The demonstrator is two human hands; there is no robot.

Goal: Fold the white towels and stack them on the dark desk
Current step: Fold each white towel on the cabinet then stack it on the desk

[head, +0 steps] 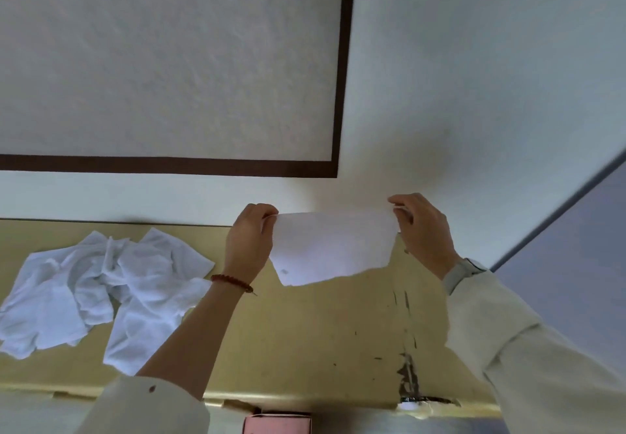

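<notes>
Both hands raised above the table (305, 342), one white towel (330, 247) stretched between them. Left hand (249, 247) pinches the towel's upper left corner between thumb and fingers; right hand (421, 230) pinches the upper right corner the same way. Towel hangs free below the top edge, clear of the yellowish surface, lower edge uneven. Likely reason for the hold: pulling the top edge taut lets the cloth drop flat and squares it before a fold. Heap of unfolded towels (101, 291) lies crumpled on the table to the left, partly behind the left forearm, well apart from the held towel. No folded stack visible here. Beaded bracelet (232, 283) on the left wrist, watch (462, 272) on the right.
</notes>
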